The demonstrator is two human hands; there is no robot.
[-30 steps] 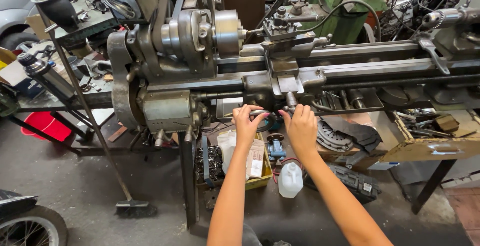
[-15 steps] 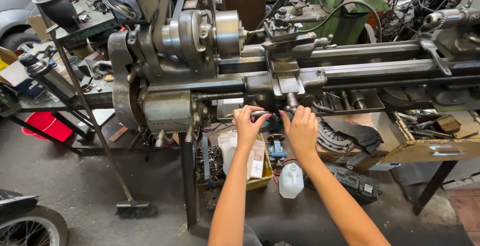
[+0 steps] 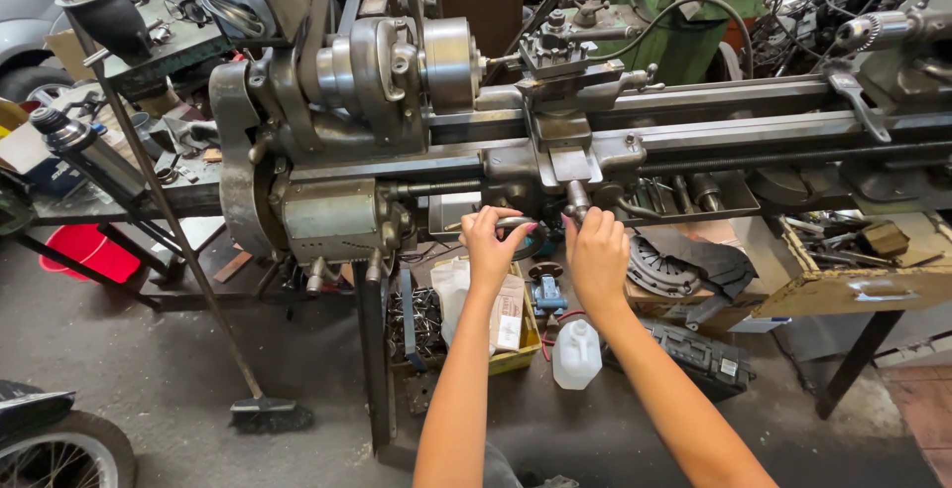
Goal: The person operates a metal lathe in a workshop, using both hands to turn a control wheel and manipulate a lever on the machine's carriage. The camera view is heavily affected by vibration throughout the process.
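While both arms reach up to the front of the lathe [image 3: 416, 141], the left hand [image 3: 488, 245] curls its fingers around the rim of the handwheel [image 3: 518, 228] below the carriage, and the right hand [image 3: 597, 255] closes on a lever [image 3: 577, 200] just beside it (thumb hidden, so the tightness of that grip cannot be told). Under the lathe stand a white jug [image 3: 576, 355] and a small blue vise [image 3: 546, 293]. A broom [image 3: 178, 240] leans left of the lathe.

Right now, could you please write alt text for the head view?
A person's left hand and right hand grip controls on the front of a grey metal lathe. Below, a white plastic jug stands on the floor.
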